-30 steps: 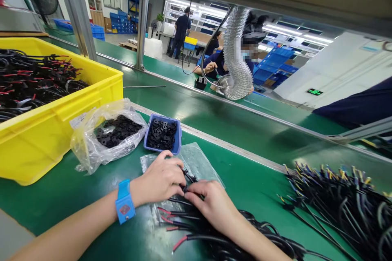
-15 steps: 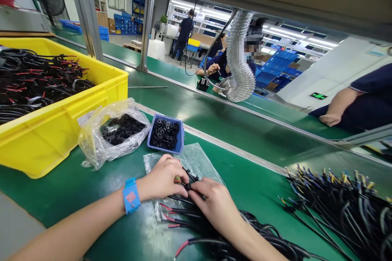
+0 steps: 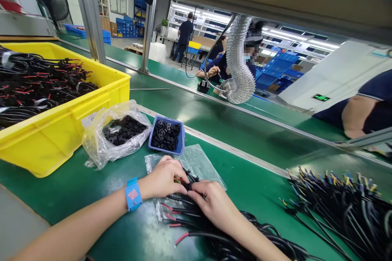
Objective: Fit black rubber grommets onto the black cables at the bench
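My left hand [image 3: 168,177] and my right hand [image 3: 211,200] meet over the green bench, thumbs and fingers pinched on a black cable [image 3: 189,185] with red wire at its end. A small black part sits on it between my fingertips, mostly covered by them. Under the hands lies a clear plastic bag [image 3: 205,163]. Black cables with red wire ends [image 3: 183,234] are spread beneath my right forearm. Just beyond my left hand stands a blue box [image 3: 182,138] of small black plastic parts, beside an open clear bag [image 3: 94,147] holding more of them.
A yellow crate [image 3: 101,102] full of black cables stands at the left. On the right lies a heap of black cables with yellow and blue ends [image 3: 343,212]. A metal rail [image 3: 239,155] crosses the bench; beyond it hang a ribbed duct [image 3: 241,57] and co-workers sit.
Both hands keep their pinch on the cable with hardly any movement. The view has shifted slightly, and the co-worker's arm at the far right has moved.
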Demonstrator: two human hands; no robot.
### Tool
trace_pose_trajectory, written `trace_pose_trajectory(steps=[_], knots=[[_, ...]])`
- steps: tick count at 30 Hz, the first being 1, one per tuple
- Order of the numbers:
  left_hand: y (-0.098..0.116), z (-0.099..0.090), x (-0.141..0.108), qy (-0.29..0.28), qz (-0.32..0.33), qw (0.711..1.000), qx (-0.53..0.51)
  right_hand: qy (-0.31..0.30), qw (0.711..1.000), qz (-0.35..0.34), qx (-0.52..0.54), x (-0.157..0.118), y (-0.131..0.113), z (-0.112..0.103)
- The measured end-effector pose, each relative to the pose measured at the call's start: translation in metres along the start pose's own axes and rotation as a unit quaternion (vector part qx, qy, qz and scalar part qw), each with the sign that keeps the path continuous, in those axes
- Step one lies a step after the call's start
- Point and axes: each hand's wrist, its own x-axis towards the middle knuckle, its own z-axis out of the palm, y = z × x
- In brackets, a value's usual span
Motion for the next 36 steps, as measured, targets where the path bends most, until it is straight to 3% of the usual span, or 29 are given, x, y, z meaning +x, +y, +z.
trace_pose_trajectory(steps=[9,12,14,16,21,24,28,36], knots=[[0.003,0.004,-0.001,0.011,0.054,0.997,0.055,-0.018,0.998,0.016,0.064,0.000,0.003,-0.006],[0.007,-0.017,0.008,0.053,0.067,0.991,0.103,0.025,0.996,0.077,-0.031,0.000,0.007,-0.013],[0.003,-0.036,0.020,0.096,0.047,0.975,0.197,0.060,0.979,0.134,-0.141,0.002,0.007,-0.018],[-0.005,-0.052,0.035,0.067,0.018,0.941,0.332,0.063,0.957,0.160,-0.234,0.006,0.004,-0.022],[-0.025,-0.062,0.060,0.006,0.030,0.914,0.404,0.013,0.943,0.129,-0.305,0.014,-0.013,-0.024],[-0.028,-0.058,0.064,0.003,0.038,0.909,0.416,0.006,0.960,0.082,-0.269,0.011,-0.021,-0.025],[-0.026,-0.054,0.064,0.016,0.027,0.908,0.419,-0.019,0.991,0.023,-0.133,0.009,-0.022,-0.026],[-0.009,-0.061,0.041,0.065,-0.003,0.916,0.396,-0.010,0.999,0.045,-0.030,0.019,-0.010,-0.010]])
